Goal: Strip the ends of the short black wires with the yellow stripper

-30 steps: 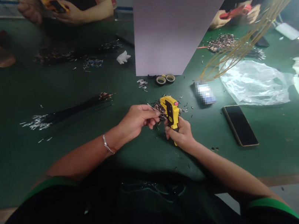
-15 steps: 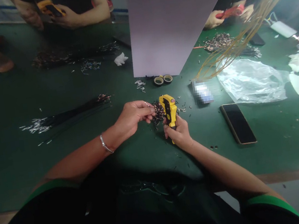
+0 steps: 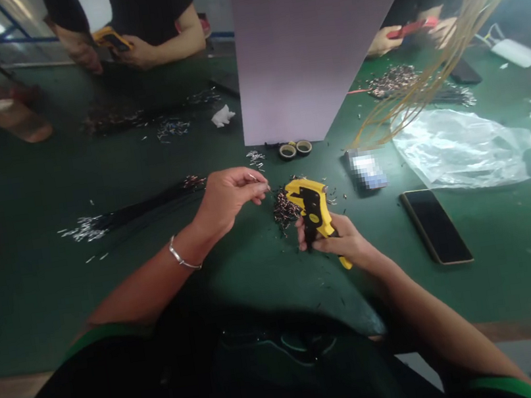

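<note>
My right hand (image 3: pixel 338 238) is closed around the handles of a yellow and black wire stripper (image 3: pixel 314 208), its head tilted up and to the left. Just left of the tool's head, my left hand (image 3: pixel 230 201) pinches a thin wire (image 3: pixel 253 177) between thumb and fingertips; most of the wire is hidden. A pile of short dark scraps with coppery bits (image 3: pixel 286 210) lies on the table between my hands. Beyond my left hand stretches a bundle of black wires (image 3: pixel 141 205) with silvery tips at its left end.
A pale upright panel (image 3: pixel 321 37) stands ahead, with two tape rolls (image 3: pixel 295 149) at its foot. To the right lie a phone (image 3: pixel 436 226), a clear plastic bag (image 3: pixel 462 146) and hanging yellowish wires (image 3: pixel 427 78). Co-workers' hands hold a yellow tool (image 3: pixel 112 39) and a red tool (image 3: pixel 412 28).
My left hand has drawn away from the scrap pile, up and to the left. The wire stripper has turned, its head now leaning left and its handles swung to the lower right.
</note>
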### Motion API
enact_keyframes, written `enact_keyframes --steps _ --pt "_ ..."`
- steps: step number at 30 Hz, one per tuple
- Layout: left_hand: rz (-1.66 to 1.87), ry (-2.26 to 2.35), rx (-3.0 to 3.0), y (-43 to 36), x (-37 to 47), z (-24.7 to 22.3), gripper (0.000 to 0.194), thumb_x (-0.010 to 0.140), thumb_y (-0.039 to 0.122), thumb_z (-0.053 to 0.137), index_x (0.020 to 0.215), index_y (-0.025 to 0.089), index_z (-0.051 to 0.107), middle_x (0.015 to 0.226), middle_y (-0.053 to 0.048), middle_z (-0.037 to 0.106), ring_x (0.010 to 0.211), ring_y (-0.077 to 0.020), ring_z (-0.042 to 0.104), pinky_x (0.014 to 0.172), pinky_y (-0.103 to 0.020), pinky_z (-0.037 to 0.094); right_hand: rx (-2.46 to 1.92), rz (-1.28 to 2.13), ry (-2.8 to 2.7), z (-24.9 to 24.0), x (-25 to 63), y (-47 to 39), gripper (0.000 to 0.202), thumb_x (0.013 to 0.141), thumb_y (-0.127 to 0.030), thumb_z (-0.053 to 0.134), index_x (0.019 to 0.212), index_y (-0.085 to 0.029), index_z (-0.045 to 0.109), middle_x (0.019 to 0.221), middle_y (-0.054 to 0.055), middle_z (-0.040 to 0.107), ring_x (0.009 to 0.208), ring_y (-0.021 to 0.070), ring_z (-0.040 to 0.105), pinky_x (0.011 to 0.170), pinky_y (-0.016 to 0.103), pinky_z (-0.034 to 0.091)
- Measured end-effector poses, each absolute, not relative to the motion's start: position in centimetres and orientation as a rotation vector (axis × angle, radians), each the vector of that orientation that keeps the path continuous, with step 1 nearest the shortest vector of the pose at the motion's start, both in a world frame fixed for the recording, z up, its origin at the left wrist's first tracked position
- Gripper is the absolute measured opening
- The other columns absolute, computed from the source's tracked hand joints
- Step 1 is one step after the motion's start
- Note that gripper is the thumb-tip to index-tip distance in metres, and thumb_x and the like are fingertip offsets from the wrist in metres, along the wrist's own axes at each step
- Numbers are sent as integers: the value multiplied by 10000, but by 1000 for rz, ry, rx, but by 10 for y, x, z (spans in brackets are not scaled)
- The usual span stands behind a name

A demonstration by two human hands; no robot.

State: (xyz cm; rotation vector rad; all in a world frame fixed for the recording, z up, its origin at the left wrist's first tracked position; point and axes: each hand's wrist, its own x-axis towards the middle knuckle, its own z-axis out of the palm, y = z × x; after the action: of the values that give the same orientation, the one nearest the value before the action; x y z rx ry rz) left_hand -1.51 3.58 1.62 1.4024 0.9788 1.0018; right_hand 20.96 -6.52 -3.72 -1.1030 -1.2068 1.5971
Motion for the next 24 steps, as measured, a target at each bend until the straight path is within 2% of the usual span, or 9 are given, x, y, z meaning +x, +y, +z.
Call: enact_keyframes --steps 6,24 --pt "1042 982 1416 36 -16 17 44 702 184 744 729 152 733 655 -25 677 579 -99 605 605 -262 515 -1006 1708 -1179 -40 207 -68 416 680 -235 764 1075 -175 648 898 55 693 762 199 663 729 362 527" --pt "992 1013 1491 31 -14 5 45 747 206 736 762 164 735 650 -16 663 559 -91 595 610 -260 506 -1005 1704 -1210 -37 200 -70 399 669 -260 767 1036 -166 642 827 43 679 705 189 644 689 353 532"
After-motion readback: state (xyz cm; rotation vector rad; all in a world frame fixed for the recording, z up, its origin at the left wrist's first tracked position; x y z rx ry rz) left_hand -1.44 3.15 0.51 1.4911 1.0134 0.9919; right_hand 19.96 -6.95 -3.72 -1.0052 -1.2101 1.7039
